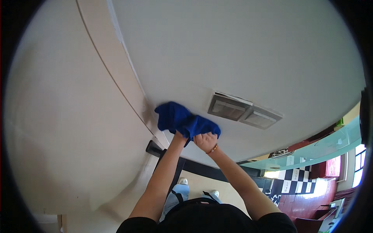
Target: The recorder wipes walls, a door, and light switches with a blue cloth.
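A blue cloth (186,121) is bunched against the white wall (233,58), close to the corner with the cream surface on the left. My left hand (181,135) goes under the cloth; only its wrist area shows, and the fingers are hidden. At the cloth's lower right edge, my right hand (205,141) grips the fabric with curled fingers, a beaded bracelet (214,148) on its wrist. Just right of the cloth, a double wall switch plate (244,110) is fixed to the wall, its left half in a darker frame than its right.
A dark lever-like handle (154,148) juts out below the corner. Dark skirting (201,169) runs along the wall's foot, above the pale floor (230,192). Far right are a glass-edged counter (320,154), a black-and-white checkered panel (294,180) and a reddish floor (306,201).
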A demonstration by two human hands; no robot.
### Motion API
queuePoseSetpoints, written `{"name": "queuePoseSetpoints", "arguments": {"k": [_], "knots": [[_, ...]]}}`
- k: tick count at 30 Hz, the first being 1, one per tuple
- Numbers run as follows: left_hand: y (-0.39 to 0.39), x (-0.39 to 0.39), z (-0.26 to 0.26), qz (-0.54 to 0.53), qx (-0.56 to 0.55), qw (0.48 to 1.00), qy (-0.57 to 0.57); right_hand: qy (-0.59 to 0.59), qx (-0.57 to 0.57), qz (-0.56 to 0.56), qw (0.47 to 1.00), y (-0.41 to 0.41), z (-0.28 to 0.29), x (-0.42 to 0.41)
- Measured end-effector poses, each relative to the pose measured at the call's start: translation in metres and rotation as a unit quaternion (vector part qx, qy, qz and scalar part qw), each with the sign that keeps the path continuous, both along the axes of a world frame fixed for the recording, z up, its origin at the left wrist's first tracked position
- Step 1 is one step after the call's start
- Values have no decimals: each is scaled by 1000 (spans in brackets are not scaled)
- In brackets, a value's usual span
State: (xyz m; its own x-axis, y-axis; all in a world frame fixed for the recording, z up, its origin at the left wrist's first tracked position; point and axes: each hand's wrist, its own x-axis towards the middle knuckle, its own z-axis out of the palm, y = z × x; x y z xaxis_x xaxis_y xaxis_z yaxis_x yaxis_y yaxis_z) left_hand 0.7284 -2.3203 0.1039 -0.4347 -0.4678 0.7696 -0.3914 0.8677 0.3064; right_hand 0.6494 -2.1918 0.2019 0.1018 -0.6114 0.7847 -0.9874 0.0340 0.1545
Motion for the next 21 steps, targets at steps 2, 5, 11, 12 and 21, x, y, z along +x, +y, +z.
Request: {"name": "queuePoseSetpoints", "arguments": {"k": [2,5,11,12,21], "knots": [[11,1,-22,10,37,999,2,-5,34,12,999,4,-35,-10],[46,17,-63,32,80,996,8,7,121,52,991,21,-89,-23],[98,42,-82,25,259,964,-55,-76,237,78,965,74,-121,-25],[98,46,-81,25,243,967,-75,-95,285,63,952,80,-116,-24],[22,39,30,24,38,998,38,-155,34,53,986,44,33,7]]}}
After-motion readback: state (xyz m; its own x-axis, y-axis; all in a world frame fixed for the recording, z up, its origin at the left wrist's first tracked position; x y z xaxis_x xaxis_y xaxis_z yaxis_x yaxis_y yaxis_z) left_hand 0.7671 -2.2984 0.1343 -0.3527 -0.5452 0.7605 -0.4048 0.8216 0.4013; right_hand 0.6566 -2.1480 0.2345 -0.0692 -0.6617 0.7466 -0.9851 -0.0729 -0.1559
